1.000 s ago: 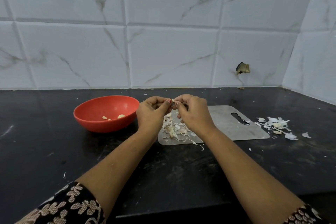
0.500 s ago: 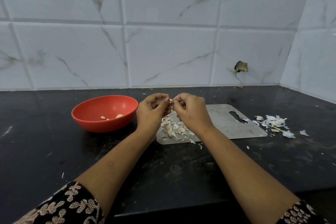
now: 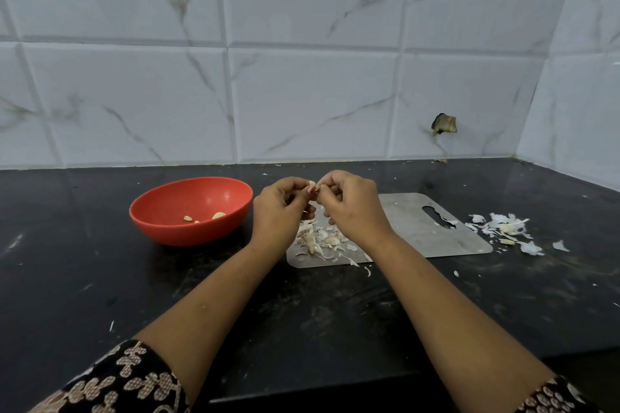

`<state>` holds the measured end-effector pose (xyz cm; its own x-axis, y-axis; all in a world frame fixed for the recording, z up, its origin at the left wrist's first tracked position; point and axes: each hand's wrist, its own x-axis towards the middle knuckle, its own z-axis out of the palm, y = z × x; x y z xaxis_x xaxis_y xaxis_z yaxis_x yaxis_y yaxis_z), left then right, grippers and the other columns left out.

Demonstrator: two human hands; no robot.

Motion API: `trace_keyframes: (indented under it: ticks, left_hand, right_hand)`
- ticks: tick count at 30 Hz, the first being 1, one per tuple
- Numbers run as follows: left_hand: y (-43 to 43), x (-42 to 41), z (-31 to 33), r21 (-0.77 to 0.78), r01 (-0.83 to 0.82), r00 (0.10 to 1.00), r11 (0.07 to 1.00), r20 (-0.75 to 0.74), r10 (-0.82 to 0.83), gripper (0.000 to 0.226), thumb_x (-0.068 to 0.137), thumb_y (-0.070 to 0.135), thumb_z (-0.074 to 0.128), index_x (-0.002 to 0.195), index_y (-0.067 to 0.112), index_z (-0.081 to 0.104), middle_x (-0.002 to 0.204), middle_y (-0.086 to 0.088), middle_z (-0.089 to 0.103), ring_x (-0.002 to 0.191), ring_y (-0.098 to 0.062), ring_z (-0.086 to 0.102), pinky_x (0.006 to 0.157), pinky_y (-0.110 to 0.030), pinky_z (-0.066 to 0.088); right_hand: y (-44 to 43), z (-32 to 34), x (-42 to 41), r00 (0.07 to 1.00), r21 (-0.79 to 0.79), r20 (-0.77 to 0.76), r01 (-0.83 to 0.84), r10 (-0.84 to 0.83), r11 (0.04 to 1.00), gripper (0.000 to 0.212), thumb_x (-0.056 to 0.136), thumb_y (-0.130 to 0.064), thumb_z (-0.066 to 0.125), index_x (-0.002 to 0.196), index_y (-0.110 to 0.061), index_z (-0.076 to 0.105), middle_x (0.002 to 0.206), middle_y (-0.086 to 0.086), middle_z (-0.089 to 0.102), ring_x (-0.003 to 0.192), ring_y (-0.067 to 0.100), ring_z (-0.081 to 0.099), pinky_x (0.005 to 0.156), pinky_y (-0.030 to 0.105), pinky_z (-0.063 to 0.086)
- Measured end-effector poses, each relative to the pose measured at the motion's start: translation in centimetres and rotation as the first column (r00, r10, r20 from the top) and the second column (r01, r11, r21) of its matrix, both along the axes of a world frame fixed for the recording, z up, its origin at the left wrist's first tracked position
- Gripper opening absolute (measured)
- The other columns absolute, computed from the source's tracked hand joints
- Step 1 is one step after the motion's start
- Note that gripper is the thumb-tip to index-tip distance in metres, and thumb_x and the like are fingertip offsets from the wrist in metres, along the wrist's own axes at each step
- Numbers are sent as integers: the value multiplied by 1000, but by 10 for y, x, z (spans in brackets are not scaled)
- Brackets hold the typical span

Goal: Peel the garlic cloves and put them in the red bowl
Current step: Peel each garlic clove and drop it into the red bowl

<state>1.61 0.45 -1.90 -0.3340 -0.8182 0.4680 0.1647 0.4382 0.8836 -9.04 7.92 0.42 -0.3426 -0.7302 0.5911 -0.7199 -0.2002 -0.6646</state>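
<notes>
My left hand (image 3: 280,208) and my right hand (image 3: 352,206) meet above the left end of a metal cutting board (image 3: 412,228). Between their fingertips they pinch a small garlic clove (image 3: 312,183), mostly hidden by the fingers. Under the hands, a heap of garlic cloves and skins (image 3: 318,240) lies on the board. The red bowl (image 3: 191,209) stands to the left of my left hand on the black counter, with three peeled cloves (image 3: 218,215) in its bottom.
A second heap of white garlic skins (image 3: 506,231) lies on the counter to the right of the board. The black counter (image 3: 335,312) ends at a tiled wall behind and at a front edge near my forearms. Small skin scraps are scattered about.
Both hands stay together at the clove with small finger movements. The camera view has shifted slightly; the bowl and board have not moved.
</notes>
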Motion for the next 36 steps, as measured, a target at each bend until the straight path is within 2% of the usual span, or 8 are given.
trace_keyframes:
  ticks: [4, 8, 15, 19, 22, 28, 32, 36]
  left_hand:
    - [1, 0, 1, 51, 32, 999, 998, -28, -31, 6, 92, 11, 64, 90, 13, 69, 79, -5, 71, 62, -10, 63, 61, -27, 53]
    - [0, 0, 2, 117, 93, 994, 989, -61, -86, 6, 93, 13, 62, 91, 12, 67, 81, -4, 71, 63, -11, 60, 59, -26, 52]
    - [0, 1, 3, 133, 74, 997, 988, -32, -71, 9, 95, 16, 59, 91, 15, 67, 82, -1, 70, 57, -7, 56, 54, -21, 49]
    - [0, 1, 2, 120, 72, 997, 990, 18, -75, 9, 95, 15, 59, 92, 12, 67, 83, -3, 71, 55, -5, 56, 54, -22, 49]
    - [0, 0, 1, 132, 70, 996, 989, 40, -76, 9, 94, 13, 60, 92, 10, 68, 81, -4, 72, 54, -7, 54, 53, -22, 47]
    - [0, -1, -1, 126, 48, 993, 991, 97, -61, 9, 93, 14, 63, 94, 9, 70, 81, -3, 74, 53, -7, 53, 54, -24, 48]
    - [0, -1, -1, 122, 35, 994, 992, 99, -47, 8, 91, 12, 65, 89, 11, 72, 77, -5, 74, 52, -8, 54, 56, -26, 50]
    - [0, -1, -1, 109, 4, 995, 994, 103, -15, 7, 90, 9, 66, 88, 10, 72, 61, 5, 68, 51, -9, 55, 55, -27, 49]
  right_hand:
    - [0, 2, -1, 1000, 17, 18, 2, -3, 1000, 16, 93, -12, 55, 80, -16, 63, 69, 7, 66, 65, 29, 65, 61, 45, 57]
    - [-1, 0, -6, 1000, 104, -24, 20, -18, 994, 16, 91, -12, 53, 77, -12, 61, 69, 12, 65, 67, 34, 65, 62, 44, 56]
    - [0, -4, -17, 976, 242, -200, 138, -90, 960, 28, 96, -17, 43, 81, -9, 65, 74, 2, 65, 68, 21, 64, 68, 44, 57]
    - [0, 0, -18, 952, 260, -285, 189, -111, 947, 17, 92, -31, 62, 80, -20, 68, 69, -6, 65, 64, 12, 61, 61, 31, 53]
    - [-1, 0, -19, 970, 205, -214, 156, -111, 966, 11, 84, -27, 74, 76, -26, 67, 65, -11, 63, 64, 6, 61, 65, 30, 55]
    - [-2, 2, -17, 999, 35, -17, 39, -38, 999, 9, 92, -17, 64, 94, -21, 73, 77, -13, 67, 74, 5, 65, 76, 34, 58]
    - [-4, 0, -13, 998, 64, -67, 26, -22, 998, 9, 89, -18, 68, 90, -19, 77, 81, -9, 73, 80, 4, 67, 79, 31, 58]
    - [-5, -1, -10, 996, 51, -85, 39, -35, 998, 13, 88, -12, 66, 88, -14, 78, 80, -7, 73, 75, 5, 67, 73, 26, 56]
